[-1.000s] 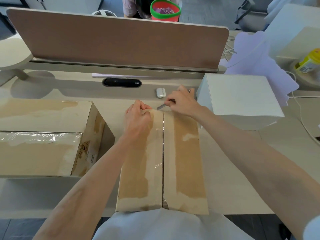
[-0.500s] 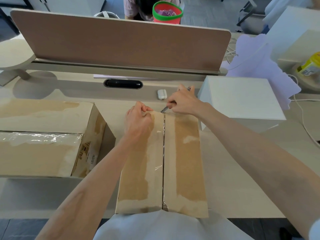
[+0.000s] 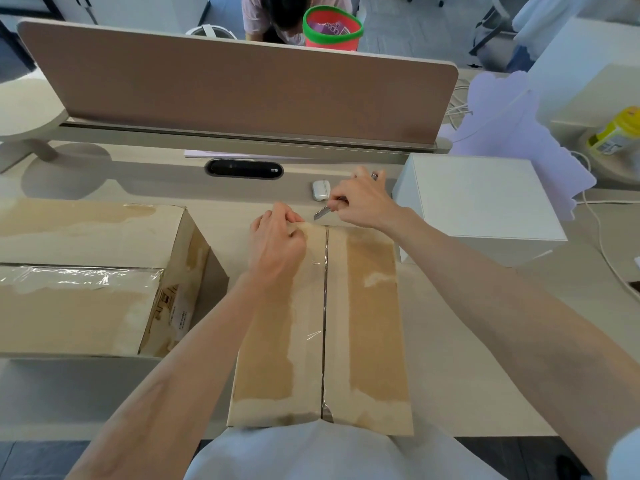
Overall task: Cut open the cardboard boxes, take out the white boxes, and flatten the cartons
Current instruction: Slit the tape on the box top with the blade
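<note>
The fingers [image 3: 337, 203] of the right hand [image 3: 362, 202] are closed around a small knife [image 3: 322, 213]. Its metal blade points down and to the left, just beyond the far end of the middle seam of the brown box [image 3: 369, 323]. The tip is very near the box edge, but I cannot tell if it touches the tape. The fingers [image 3: 289, 221] of the left hand [image 3: 277, 242] are curled on the far edge of the left flap of the same box and grip it there.

The brown box lies flat on the surface [image 3: 467, 375], directly in front of the person. Its long side goes away from the body and its near end is at the near edge of the surface. Both top flaps are down, and clear tape runs along the seam between them.

To the left a second brown box [image 3: 86, 299] stands near it, with shiny clear tape across its top. To the right a white box [image 3: 485, 202] stands just beside the far right corner of the brown box. A small white case [image 3: 320, 190] lies on the surface just beyond the knife. Behind everything a brown divider panel [image 3: 242, 95] stands upright.
</note>
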The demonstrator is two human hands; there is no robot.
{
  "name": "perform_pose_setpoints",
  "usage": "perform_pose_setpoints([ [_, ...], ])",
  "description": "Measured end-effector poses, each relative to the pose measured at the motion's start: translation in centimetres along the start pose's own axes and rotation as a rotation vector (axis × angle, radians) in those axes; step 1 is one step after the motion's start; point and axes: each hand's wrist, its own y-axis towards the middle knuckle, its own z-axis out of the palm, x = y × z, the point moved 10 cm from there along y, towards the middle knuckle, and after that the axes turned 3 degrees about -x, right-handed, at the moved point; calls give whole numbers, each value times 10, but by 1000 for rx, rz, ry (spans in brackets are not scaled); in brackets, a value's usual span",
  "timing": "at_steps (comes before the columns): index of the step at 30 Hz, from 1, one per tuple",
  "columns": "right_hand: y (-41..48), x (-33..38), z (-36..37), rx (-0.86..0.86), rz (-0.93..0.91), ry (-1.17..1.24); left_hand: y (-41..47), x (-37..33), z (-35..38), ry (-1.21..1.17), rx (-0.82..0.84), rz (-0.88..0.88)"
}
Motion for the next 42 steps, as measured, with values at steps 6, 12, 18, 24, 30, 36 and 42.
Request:
perform_pose_setpoints([
  [6,-1,5,8,58,8,-11,-3,-2,-3,-56,11,-57],
  [12,-2,1,6,101,10,-23,-3,-1,-5,-74,8,-79],
  [18,-3,-6,9,134,6,-46,-4,-4,-6,-60,12,-69],
  [24,-3,-5,-3,18,49,4,-3,-4,-4,-25,14,-18],
  [30,-6,1,10,64,61,23,-3,-4,-4,-34,10,-20],
  [36,0,0,14,132,45,9,-3,-2,-4,-35,4,-27],
  [42,1,-7,13,179,16,-58,-1,0,-2,-12,-9,-14],
])
